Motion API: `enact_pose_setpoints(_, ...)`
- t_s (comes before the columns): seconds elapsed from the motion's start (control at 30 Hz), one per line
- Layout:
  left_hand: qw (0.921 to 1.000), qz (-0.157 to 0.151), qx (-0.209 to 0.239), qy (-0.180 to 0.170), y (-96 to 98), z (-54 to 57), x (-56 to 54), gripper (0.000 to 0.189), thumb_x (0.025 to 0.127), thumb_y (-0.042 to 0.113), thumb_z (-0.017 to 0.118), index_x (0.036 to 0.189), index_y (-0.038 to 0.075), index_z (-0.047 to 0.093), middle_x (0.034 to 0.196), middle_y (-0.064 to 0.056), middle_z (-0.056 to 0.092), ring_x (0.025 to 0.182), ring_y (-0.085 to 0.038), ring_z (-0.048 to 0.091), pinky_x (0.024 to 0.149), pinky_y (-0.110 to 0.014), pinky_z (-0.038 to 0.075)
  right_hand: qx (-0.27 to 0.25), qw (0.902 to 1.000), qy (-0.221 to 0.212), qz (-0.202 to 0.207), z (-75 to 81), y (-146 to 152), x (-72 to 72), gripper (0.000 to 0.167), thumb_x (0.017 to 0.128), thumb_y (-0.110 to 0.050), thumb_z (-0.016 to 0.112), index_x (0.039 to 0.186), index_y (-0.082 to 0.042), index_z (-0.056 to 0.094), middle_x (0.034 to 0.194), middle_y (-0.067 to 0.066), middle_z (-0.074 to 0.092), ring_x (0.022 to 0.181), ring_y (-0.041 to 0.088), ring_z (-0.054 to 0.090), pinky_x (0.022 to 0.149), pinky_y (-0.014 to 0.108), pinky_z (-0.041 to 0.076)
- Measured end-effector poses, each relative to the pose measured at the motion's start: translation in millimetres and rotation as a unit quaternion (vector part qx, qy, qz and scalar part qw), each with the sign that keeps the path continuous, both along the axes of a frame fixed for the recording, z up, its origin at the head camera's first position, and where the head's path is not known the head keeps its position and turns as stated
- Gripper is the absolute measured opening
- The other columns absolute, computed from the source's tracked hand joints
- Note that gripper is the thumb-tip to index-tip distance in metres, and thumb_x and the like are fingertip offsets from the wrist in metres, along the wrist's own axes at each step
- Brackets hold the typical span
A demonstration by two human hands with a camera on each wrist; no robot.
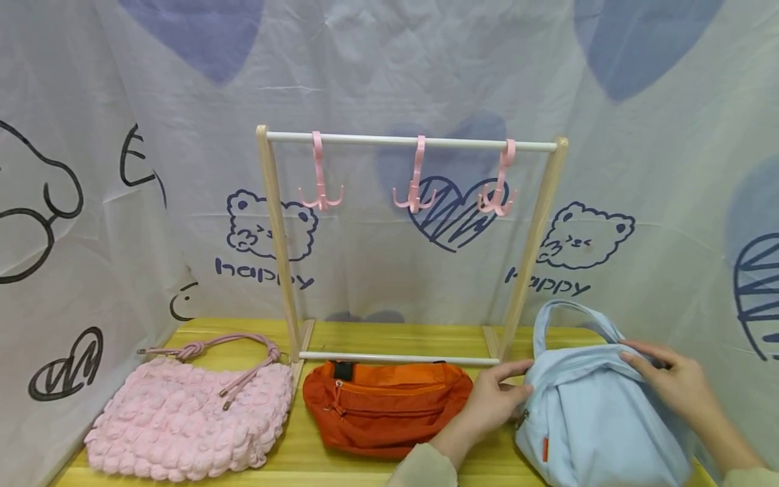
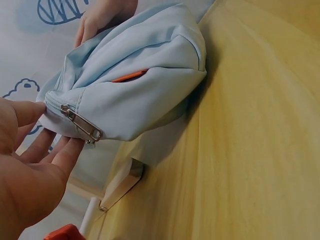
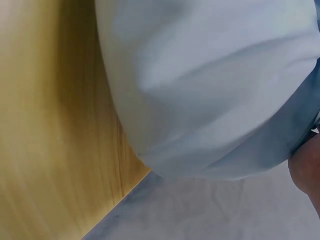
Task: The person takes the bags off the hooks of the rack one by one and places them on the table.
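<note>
A light blue fabric bag with a top loop and a small red side tag is at the right of the table. My left hand pinches its left upper edge. In the left wrist view, the thumb and fingers of that hand meet the corner beside a metal zipper pull. On the other side, my right hand grips the top edge, thumb in front and fingers partly hidden behind. The right wrist view is mostly filled by the bag's pale side, with part of the hand at the right edge.
A wooden rack with a white top bar stands at the back, carrying three pink hooks. An orange-red waist bag lies in front of it. Left of that is a pink puffy bag on the yellow wooden table.
</note>
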State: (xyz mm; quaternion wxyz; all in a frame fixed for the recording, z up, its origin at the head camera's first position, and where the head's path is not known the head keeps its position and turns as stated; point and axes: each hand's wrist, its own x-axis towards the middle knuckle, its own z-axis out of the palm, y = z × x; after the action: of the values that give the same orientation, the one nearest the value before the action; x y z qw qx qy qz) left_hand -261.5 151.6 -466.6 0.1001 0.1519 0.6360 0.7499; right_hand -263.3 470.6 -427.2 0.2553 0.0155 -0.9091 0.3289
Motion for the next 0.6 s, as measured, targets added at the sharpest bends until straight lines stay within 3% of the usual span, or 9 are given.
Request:
enact_pose_setpoints(0.13, 0.9998, 0.009, -0.012, -0.01, 6.1, -1.6, -3.2, 0.038, 0.096, 0.004, 0.073, 0.13, 0.02, 0.075, 0.124, 0.011, 0.071, 0.08, -0.005, 0.066, 0.063, -0.02, 0.051, 0.021, 0.9998, 0.004, 0.003, -3.6, 4.5, -10.3, 0.025, 0.094, -0.031, 0.08, 0.112, -0.014, 0.082, 0.099, -0.05, 0.053, 0.093, -0.031, 0.041, 0.075, 0.001, 0.034)
enact_pose_setpoints(0.2, 0.9997, 0.012, -0.016, -0.01, 9.3, -2.5, -5.8, 0.039, 0.095, 0.003, 0.073, 0.13, 0.021, 0.075, 0.123, 0.012, 0.072, 0.078, -0.005, 0.065, 0.06, -0.02, 0.047, 0.042, 0.9991, -0.006, -0.008, -4.2, 5.3, -14.8, 0.03, 0.095, -0.034, 0.078, 0.114, -0.01, 0.081, 0.104, -0.037, 0.064, 0.097, -0.022, 0.05, 0.08, 0.007, 0.04)
enact_pose_setpoints(0.3, 0.9996, 0.014, -0.024, -0.002, 15.4, -3.7, -8.9, 0.04, 0.095, 0.002, 0.074, 0.129, 0.022, 0.076, 0.117, 0.008, 0.073, 0.079, -0.005, 0.064, 0.058, -0.02, 0.045, 0.067, 0.9969, -0.036, -0.021, -5.2, 6.8, -19.5, 0.041, 0.1, -0.037, 0.072, 0.118, 0.0, 0.076, 0.118, 0.004, 0.075, 0.113, 0.017, 0.066, 0.097, 0.036, 0.051)
enact_pose_setpoints(0.37, 0.9996, 0.013, -0.023, 0.003, 18.5, -5.2, -10.6, 0.042, 0.093, -0.001, 0.073, 0.129, 0.02, 0.076, 0.114, 0.005, 0.073, 0.081, -0.004, 0.064, 0.058, -0.019, 0.046, 0.076, 0.9951, -0.057, -0.027, -6.7, 6.1, -22.7, 0.045, 0.103, -0.036, 0.067, 0.12, 0.004, 0.073, 0.126, 0.029, 0.067, 0.119, 0.047, 0.06, 0.098, 0.059, 0.047)
enact_pose_setpoints(0.4, 0.9996, 0.012, -0.023, 0.005, 19.4, -6.0, -11.1, 0.042, 0.093, -0.003, 0.072, 0.129, 0.02, 0.075, 0.11, 0.003, 0.074, 0.079, -0.003, 0.064, 0.057, -0.019, 0.046, 0.076, 0.9945, -0.067, -0.026, -7.8, 5.5, -24.4, 0.046, 0.104, -0.035, 0.065, 0.121, 0.007, 0.071, 0.13, 0.036, 0.062, 0.12, 0.056, 0.054, 0.097, 0.068, 0.043)
enact_pose_setpoints(0.6, 0.9995, 0.016, -0.021, -0.015, 22.2, -13.9, -14.5, 0.045, 0.092, -0.005, 0.068, 0.13, 0.017, 0.074, 0.088, -0.003, 0.073, 0.052, -0.008, 0.047, 0.046, -0.019, 0.036, 0.071, 0.9929, -0.094, -0.015, -18.1, 3.6, -36.5, 0.042, 0.107, -0.031, 0.061, 0.122, 0.008, 0.069, 0.131, 0.038, 0.057, 0.123, 0.059, 0.05, 0.099, 0.071, 0.04)
